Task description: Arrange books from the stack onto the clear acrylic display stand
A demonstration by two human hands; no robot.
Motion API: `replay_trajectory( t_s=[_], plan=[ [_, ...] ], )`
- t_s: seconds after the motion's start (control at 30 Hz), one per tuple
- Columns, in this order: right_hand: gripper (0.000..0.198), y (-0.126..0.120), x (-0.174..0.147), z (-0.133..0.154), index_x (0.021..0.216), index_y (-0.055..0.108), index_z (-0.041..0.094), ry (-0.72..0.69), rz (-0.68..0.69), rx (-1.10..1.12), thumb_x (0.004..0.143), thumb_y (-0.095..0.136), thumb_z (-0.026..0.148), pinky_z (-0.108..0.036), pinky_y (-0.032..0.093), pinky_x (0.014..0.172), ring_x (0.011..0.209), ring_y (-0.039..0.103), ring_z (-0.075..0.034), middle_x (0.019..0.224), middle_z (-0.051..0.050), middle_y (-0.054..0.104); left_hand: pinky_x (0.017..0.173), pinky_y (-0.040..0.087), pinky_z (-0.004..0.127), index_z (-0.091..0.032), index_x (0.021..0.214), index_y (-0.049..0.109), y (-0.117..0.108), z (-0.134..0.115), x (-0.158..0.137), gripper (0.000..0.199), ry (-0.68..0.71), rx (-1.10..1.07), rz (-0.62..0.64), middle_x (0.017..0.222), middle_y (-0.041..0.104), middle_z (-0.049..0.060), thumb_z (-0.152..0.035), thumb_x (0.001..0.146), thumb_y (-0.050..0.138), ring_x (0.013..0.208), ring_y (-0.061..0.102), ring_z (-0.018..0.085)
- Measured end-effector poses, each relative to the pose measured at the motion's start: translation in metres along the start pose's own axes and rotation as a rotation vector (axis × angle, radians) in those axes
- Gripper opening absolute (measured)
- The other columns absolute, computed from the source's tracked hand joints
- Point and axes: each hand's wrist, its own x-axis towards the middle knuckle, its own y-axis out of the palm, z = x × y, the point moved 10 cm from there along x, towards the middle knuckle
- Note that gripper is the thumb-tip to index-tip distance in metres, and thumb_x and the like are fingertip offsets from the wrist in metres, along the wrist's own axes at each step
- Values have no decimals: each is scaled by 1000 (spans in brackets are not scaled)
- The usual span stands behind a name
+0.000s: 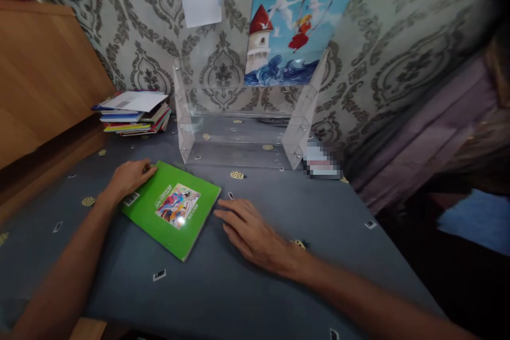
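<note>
Handling, apparently, a rectangular green paper book [161,234]: left hand [126,179] at ten o'clock, grip unclear; right hand [253,235] at three, released, likely needs closing.

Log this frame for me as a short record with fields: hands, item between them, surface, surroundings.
Left hand: at the green book's upper-left edge
Right hand: fingers spread at the right edge; contact unclear
Item: green book, closed, lying flat, colourful picture on cover
Surface: grey cloth with pineapple print
Behind: clear stand; blue illustrated cover above its right part, support unclear
Back left: stack of books, white sheet on top
Wall: patterned, white card
</note>
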Motion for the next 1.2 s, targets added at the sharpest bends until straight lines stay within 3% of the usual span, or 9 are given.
replay_trajectory(
  t_s=[0.13, 0.3, 0.43, 0.5, 0.57, 0.63, 0.93, 1.2],
  plan=[
    [25, -9, 0, -1, 119, 59, 16, -23, -87, 28, 102, 40, 18, -45, 53, 99, 113, 61, -22, 118, -13, 67, 72, 46, 33, -22, 113, 62, -2, -28, -6, 46, 125, -108, 42, 90, 73, 8, -55, 90, 40, 83, 67, 28],
    [23, -19, -4, -1, 115, 61, 17, -31, -132, 93, 101, 42, 16, -41, 56, 90, 101, 65, -20, 109, -9, 71, 83, 48, 37, -17, 133, 54, -5, -67, -16, 60, 255, -173, 114, 94, 73, 8, -54, 91, 32, 89, 67, 28],
    [21, -13, -1, 16, 112, 62, 15, -4, 52, 20, 98, 46, 13, -37, 54, 91, 102, 64, -20, 110, -10, 70, 84, 51, 37, -20, 129, 59, -6, -91, -24, 55, 327, -264, 150, 104, 73, 8, -50, 92, 32, 88, 68, 26],
    [21, -5, 0, 31, 113, 63, 14, -40, 200, -32, 96, 50, 13, -37, 53, 93, 105, 62, -21, 114, -11, 68, 67, 53, 34, -20, 129, 59, 2, -98, -29, 55, 291, -348, 253, 82, 73, 5, -50, 91, 32, 68, 67, 23],
    [17, 2, -1, 45, 109, 64, 14, -96, 300, -69, 96, 52, 16, -37, 51, 95, 105, 61, -21, 117, -11, 67, 48, 49, 30, -19, 132, 56, 11, -105, -36, 58, 233, -441, 371, 55, 60, -1, -52, 91, 33, 46, 60, 21],
    [15, 5, -2, 48, 104, 65, 14, -112, 347, -100, 97, 52, 18, -39, 49, 97, 105, 60, -22, 119, -11, 66, 38, 44, 27, -17, 134, 54, 15, -117, -44, 60, 199, -544, 433, 44, 50, -5, -54, 89, 36, 38, 54, 19],
    [36, 13, -9, 18, 124, 58, 11, -14, 351, -177, 100, 50, 38, -48, 44, 107, 128, 53, -29, 138, -19, 57, 30, 43, 23, -14, 125, 48, 27, -177, -71, 61, 143, -895, 567, 41, 51, -9, -59, 83, 48, 34, 54, 17],
    [56, 4, -22, -16, 141, 48, 6, 155, 401, -138, 99, 55, 42, -54, 27, 121, 143, 39, -31, 150, -21, 47, 30, 44, 23, -17, 126, 41, 36, -211, -92, 60, 127, -1004, 622, 44, 56, -9, -58, 83, 48, 35, 58, 18]
  ],
)
